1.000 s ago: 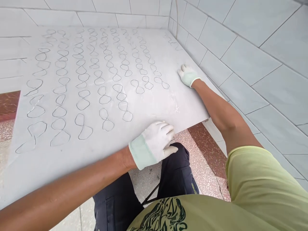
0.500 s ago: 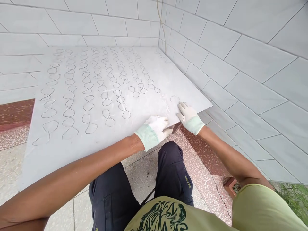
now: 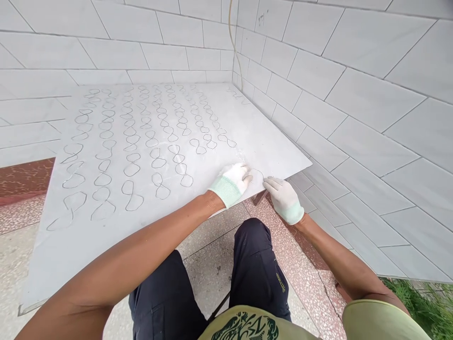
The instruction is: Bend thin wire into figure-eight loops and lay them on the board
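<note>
A white sheet (image 3: 279, 156) on a raised support carries rows of thin dark wire-like loops, many twisted into figure eights, such as this loop (image 3: 186, 181). At the sheet's near edge, one thin wire loop (image 3: 257, 170) arcs between my two hands. My left hand (image 3: 236, 178), in a white glove with a mint cuff, has its fingers closed at the loop's left end. Fingertips of my right hand (image 3: 281, 193), gloved alike, are pressed together at its right end. The lower part of this loop is hidden or too fine to see.
Grey tiled walls (image 3: 375, 108) meet behind the sheet, with a pale hose (image 3: 231, 38) hanging in the corner. Beneath lies a speckled floor (image 3: 208, 241). My knees (image 3: 251, 241) are close to the sheet's near edge. Grass (image 3: 417, 307) shows at lower right.
My left hand has moved up and right onto the sheet's edge, fingers closing at the loop. The loop and my right hand have shifted nearer to me. The view has tilted slightly.
</note>
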`<state>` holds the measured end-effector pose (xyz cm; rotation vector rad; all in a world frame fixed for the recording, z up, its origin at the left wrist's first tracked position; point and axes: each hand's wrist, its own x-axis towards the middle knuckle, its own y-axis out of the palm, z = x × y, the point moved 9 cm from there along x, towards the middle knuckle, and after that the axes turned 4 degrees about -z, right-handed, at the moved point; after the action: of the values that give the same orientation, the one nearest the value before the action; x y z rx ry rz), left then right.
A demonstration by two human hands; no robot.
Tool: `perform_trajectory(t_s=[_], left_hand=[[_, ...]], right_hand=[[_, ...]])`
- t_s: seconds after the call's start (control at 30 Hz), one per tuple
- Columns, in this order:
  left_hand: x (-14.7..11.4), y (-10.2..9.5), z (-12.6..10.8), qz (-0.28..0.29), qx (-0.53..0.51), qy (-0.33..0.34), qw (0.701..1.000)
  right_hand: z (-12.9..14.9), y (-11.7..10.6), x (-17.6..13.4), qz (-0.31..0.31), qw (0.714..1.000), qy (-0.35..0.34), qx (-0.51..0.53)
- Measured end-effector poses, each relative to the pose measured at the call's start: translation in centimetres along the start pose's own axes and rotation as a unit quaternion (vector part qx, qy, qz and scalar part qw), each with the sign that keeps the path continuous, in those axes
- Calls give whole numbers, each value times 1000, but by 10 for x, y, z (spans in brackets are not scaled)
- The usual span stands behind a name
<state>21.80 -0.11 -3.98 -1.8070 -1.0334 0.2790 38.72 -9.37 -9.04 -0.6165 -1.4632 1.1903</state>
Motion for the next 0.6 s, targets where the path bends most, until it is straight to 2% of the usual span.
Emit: perform_trajectory(t_s=[0.1, 0.2, 0.27, 0.37, 0.47, 0.53, 0.6], left_hand=[[-4, 0, 1, 5, -8, -3, 1000], [-6, 2, -2, 2, -20, 2, 1000], [-8, 2, -7, -11, -36, 17, 999], [-10, 2, -10, -14, -58, 25, 998], [-7, 0, -3, 3, -89, -10, 996], [-5, -1, 9, 20, -133, -62, 989], [-5, -3, 26, 19, -202, -140, 969]], right_hand=[[-3, 2, -1, 34, 999, -14, -7], [-6, -7, 3, 33, 999, 0, -3], [-10, -17, 7, 13, 999, 35, 10], [-16, -37, 16, -51, 990, 111, 67], [-23, -49, 31, -110, 953, 213, 184], [-28, -44, 42, -100, 910, 297, 270], [-30, -38, 51, -86, 859, 372, 341]])
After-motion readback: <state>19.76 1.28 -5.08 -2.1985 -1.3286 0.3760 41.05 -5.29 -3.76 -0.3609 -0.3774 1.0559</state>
